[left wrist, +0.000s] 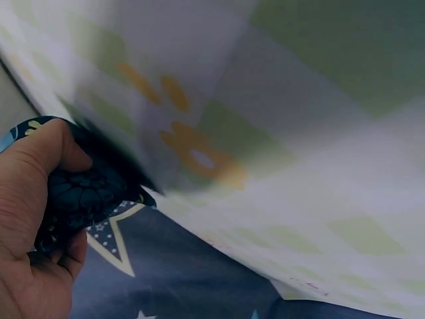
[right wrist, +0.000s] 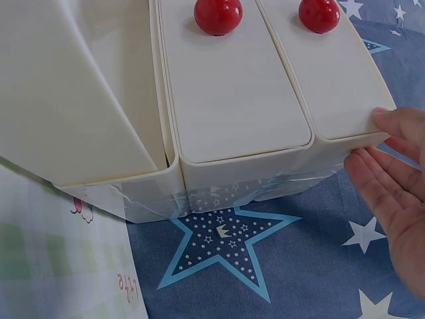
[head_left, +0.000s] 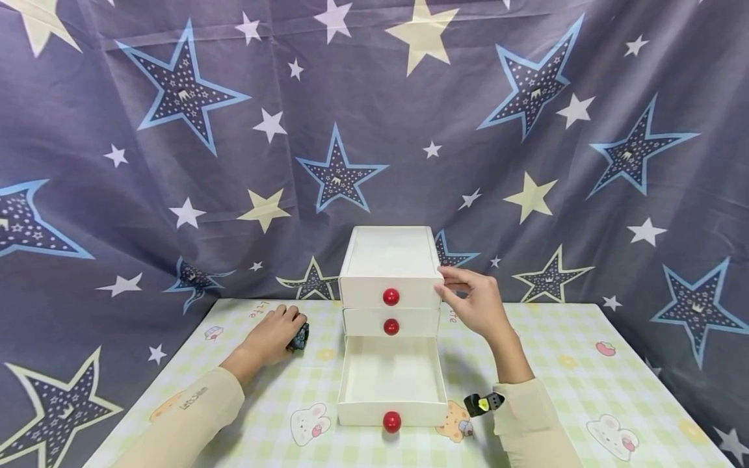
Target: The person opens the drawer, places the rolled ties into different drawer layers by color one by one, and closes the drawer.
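Observation:
My left hand (head_left: 275, 335) grips a dark blue flower-patterned cloth item (left wrist: 86, 189) low over the left side of the table. The thumb presses on its face in the left wrist view; the palm hides part of it. A white drawer unit (head_left: 389, 253) with red round knobs stands mid-table. Its bottom drawer (head_left: 363, 414) is pulled out, its white floor showing; the upper two drawers are in. At the unit's top right front corner, my right hand (head_left: 476, 302) pinches the edge, thumb at the front and fingers along the side.
A green-and-white checked tablecloth (head_left: 316, 390) with cartoon prints covers the table. Behind hangs a dark curtain (head_left: 386, 97) with stars. A small black and yellow device (head_left: 484, 404) sits at the right wrist.

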`<state>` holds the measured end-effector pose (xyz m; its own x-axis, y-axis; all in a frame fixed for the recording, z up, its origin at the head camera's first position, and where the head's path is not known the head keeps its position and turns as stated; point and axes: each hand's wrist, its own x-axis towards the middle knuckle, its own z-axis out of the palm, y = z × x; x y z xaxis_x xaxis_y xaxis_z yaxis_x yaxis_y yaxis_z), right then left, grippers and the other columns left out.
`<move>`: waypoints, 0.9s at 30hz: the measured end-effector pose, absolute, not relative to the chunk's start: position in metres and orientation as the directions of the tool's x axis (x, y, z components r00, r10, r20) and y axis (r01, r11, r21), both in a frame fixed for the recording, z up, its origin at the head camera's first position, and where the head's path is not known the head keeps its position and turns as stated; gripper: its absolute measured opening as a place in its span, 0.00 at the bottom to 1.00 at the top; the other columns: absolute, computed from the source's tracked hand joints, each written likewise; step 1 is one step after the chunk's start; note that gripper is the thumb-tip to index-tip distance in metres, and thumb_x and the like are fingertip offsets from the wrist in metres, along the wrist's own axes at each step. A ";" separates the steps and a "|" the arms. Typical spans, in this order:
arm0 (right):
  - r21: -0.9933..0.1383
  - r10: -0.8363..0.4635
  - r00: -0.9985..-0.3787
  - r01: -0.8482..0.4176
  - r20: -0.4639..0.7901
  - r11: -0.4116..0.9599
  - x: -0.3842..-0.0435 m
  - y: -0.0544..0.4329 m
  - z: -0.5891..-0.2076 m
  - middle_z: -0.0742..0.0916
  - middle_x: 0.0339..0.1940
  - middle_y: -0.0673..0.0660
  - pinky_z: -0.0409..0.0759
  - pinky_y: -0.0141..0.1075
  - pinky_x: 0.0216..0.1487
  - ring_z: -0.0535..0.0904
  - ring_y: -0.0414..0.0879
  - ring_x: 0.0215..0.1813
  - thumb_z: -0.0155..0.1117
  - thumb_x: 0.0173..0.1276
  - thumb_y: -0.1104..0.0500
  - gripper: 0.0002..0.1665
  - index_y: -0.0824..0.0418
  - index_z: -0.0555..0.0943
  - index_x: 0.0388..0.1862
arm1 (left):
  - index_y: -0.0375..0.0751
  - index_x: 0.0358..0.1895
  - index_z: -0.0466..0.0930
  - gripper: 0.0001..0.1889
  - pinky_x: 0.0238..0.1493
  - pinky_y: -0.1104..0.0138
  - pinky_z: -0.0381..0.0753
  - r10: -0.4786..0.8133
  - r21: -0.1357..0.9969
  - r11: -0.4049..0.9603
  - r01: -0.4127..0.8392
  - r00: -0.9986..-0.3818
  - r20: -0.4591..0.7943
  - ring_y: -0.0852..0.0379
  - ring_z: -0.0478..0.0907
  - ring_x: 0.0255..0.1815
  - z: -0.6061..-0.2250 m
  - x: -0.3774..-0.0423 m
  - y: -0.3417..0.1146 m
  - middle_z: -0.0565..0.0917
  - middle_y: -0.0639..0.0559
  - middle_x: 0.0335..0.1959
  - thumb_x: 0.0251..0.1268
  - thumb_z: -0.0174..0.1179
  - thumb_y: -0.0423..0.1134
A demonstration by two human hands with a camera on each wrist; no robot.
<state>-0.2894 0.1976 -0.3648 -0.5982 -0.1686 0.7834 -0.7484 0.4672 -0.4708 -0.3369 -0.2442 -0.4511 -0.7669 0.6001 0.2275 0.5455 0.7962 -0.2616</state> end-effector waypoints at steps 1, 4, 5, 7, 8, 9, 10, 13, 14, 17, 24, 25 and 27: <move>-0.470 -0.169 -0.597 -0.749 0.784 0.466 -0.289 0.197 -0.365 0.91 0.45 0.61 0.90 0.46 0.43 0.90 0.52 0.42 0.75 0.65 0.66 0.19 0.66 0.86 0.56 | 0.40 0.56 0.75 0.34 0.46 0.49 0.78 0.601 -0.264 0.796 0.545 -0.765 0.233 0.42 0.71 0.47 -0.450 -0.337 -0.244 0.74 0.42 0.48 0.40 0.79 0.36; -0.469 -0.170 -0.595 -0.752 0.786 0.463 -0.289 0.197 -0.364 0.91 0.45 0.61 0.90 0.48 0.42 0.90 0.53 0.42 0.75 0.65 0.67 0.20 0.66 0.86 0.56 | 0.39 0.56 0.75 0.34 0.45 0.48 0.78 0.602 -0.273 0.796 0.541 -0.757 0.253 0.42 0.70 0.46 -0.442 -0.336 -0.243 0.74 0.42 0.48 0.39 0.78 0.38; -0.466 -0.171 -0.593 -0.753 0.787 0.464 -0.290 0.197 -0.364 0.91 0.45 0.61 0.90 0.47 0.42 0.90 0.53 0.42 0.75 0.65 0.67 0.20 0.66 0.86 0.56 | 0.39 0.55 0.75 0.34 0.44 0.48 0.78 0.602 -0.272 0.797 0.540 -0.752 0.268 0.42 0.70 0.46 -0.438 -0.336 -0.242 0.74 0.42 0.47 0.39 0.78 0.38; -0.463 -0.171 -0.591 -0.753 0.789 0.467 -0.290 0.197 -0.364 0.91 0.45 0.61 0.90 0.43 0.43 0.89 0.52 0.42 0.75 0.65 0.67 0.20 0.66 0.86 0.56 | 0.39 0.56 0.75 0.35 0.44 0.47 0.77 0.600 -0.273 0.798 0.537 -0.743 0.295 0.41 0.70 0.45 -0.431 -0.335 -0.241 0.74 0.42 0.47 0.39 0.78 0.39; -0.462 -0.170 -0.591 -0.752 0.788 0.470 -0.290 0.197 -0.364 0.91 0.46 0.61 0.90 0.39 0.43 0.89 0.52 0.42 0.75 0.65 0.66 0.20 0.66 0.86 0.56 | 0.38 0.56 0.76 0.35 0.43 0.47 0.76 0.600 -0.272 0.799 0.536 -0.737 0.311 0.41 0.70 0.44 -0.426 -0.334 -0.240 0.74 0.42 0.47 0.39 0.78 0.40; -0.462 -0.170 -0.592 -0.751 0.788 0.472 -0.290 0.197 -0.364 0.91 0.46 0.61 0.89 0.36 0.44 0.89 0.52 0.43 0.75 0.65 0.66 0.20 0.66 0.86 0.56 | 0.38 0.56 0.76 0.35 0.43 0.47 0.76 0.600 -0.272 0.800 0.535 -0.729 0.329 0.41 0.69 0.44 -0.421 -0.333 -0.240 0.74 0.42 0.46 0.38 0.78 0.41; -0.461 -0.170 -0.591 -0.750 0.788 0.474 -0.290 0.197 -0.363 0.91 0.46 0.61 0.88 0.32 0.44 0.89 0.52 0.43 0.75 0.65 0.66 0.20 0.66 0.86 0.56 | 0.38 0.56 0.76 0.35 0.42 0.47 0.75 0.598 -0.269 0.802 0.534 -0.723 0.347 0.40 0.69 0.44 -0.417 -0.332 -0.239 0.74 0.42 0.46 0.39 0.78 0.42; -0.462 -0.171 -0.595 -0.747 0.785 0.478 -0.290 0.197 -0.363 0.91 0.46 0.61 0.85 0.24 0.45 0.89 0.52 0.43 0.75 0.65 0.66 0.20 0.66 0.86 0.56 | 0.40 0.55 0.76 0.35 0.41 0.49 0.73 0.598 -0.269 0.802 0.534 -0.706 0.380 0.40 0.69 0.45 -0.404 -0.329 -0.237 0.74 0.42 0.46 0.41 0.79 0.46; -0.462 -0.172 -0.596 -0.747 0.785 0.478 -0.290 0.197 -0.362 0.91 0.46 0.61 0.84 0.23 0.46 0.89 0.52 0.43 0.75 0.66 0.66 0.20 0.66 0.86 0.56 | 0.41 0.54 0.76 0.35 0.41 0.49 0.72 0.600 -0.268 0.800 0.537 -0.697 0.393 0.40 0.69 0.45 -0.400 -0.327 -0.236 0.74 0.43 0.46 0.40 0.80 0.47; -0.461 -0.171 -0.597 -0.744 0.784 0.483 -0.289 0.198 -0.362 0.91 0.46 0.61 0.86 0.25 0.45 0.89 0.52 0.43 0.75 0.66 0.66 0.19 0.66 0.86 0.56 | 0.43 0.52 0.76 0.34 0.40 0.51 0.71 0.607 -0.261 0.793 0.550 -0.677 0.416 0.41 0.68 0.44 -0.389 -0.323 -0.234 0.74 0.44 0.46 0.38 0.80 0.46; -0.466 -0.168 -0.601 -0.741 0.781 0.483 -0.290 0.198 -0.363 0.91 0.45 0.61 0.89 0.36 0.45 0.89 0.52 0.43 0.74 0.66 0.66 0.19 0.66 0.86 0.56 | 0.42 0.55 0.77 0.33 0.36 0.54 0.70 0.630 -0.298 0.773 0.560 -0.625 0.461 0.44 0.65 0.40 -0.362 -0.304 -0.229 0.73 0.45 0.44 0.35 0.71 0.37; -0.467 -0.169 -0.602 -0.742 0.781 0.481 -0.290 0.198 -0.364 0.91 0.45 0.61 0.89 0.37 0.45 0.89 0.52 0.43 0.74 0.66 0.66 0.19 0.67 0.86 0.56 | 0.42 0.55 0.77 0.33 0.36 0.54 0.70 0.635 -0.303 0.769 0.563 -0.617 0.465 0.44 0.65 0.40 -0.359 -0.301 -0.228 0.73 0.45 0.44 0.35 0.70 0.36; -0.467 -0.170 -0.602 -0.741 0.780 0.482 -0.290 0.198 -0.365 0.91 0.45 0.61 0.89 0.39 0.44 0.89 0.52 0.43 0.74 0.67 0.66 0.19 0.66 0.86 0.56 | 0.41 0.55 0.77 0.33 0.35 0.55 0.70 0.645 -0.314 0.760 0.569 -0.601 0.472 0.44 0.66 0.40 -0.354 -0.294 -0.226 0.73 0.45 0.44 0.35 0.69 0.36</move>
<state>-0.2897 0.1977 -0.3646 -0.6022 -0.1699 0.7800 -0.7413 0.4816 -0.4674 -0.2943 -0.2257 -0.3537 -0.6014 0.6446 0.4720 0.5685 0.7604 -0.3140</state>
